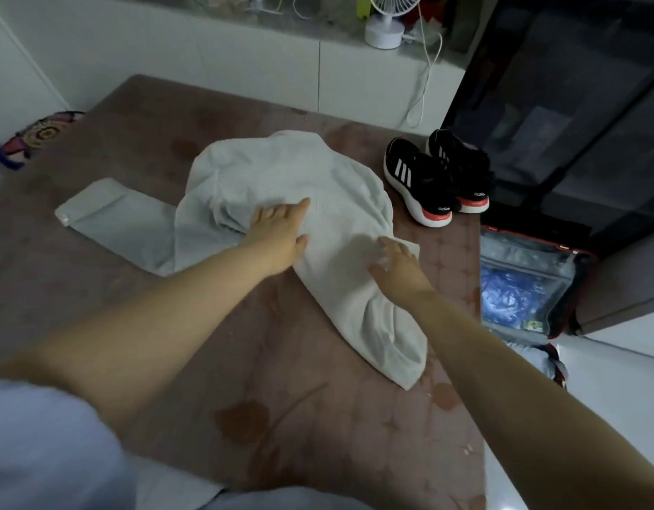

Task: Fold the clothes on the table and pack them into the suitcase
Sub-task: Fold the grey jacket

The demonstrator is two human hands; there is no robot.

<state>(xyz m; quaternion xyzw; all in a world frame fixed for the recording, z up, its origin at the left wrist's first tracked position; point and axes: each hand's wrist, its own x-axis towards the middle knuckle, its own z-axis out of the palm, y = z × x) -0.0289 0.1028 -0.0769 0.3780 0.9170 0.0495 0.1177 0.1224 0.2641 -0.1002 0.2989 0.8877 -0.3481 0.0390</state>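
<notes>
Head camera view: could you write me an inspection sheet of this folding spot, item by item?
Surface: table under a brownish flowered cover.
Job's things: pale garment spread out, rumpled; suitcase open beside the table, at right.
Clutter: black sneakers at the table's far right; colourful item far left.
Hands: left hand flat on the garment; right hand rests on its right edge.
Cables: white cord hanging below the ledge.
Surroundings: white fan on ledge; dark cabinet at right.
</notes>
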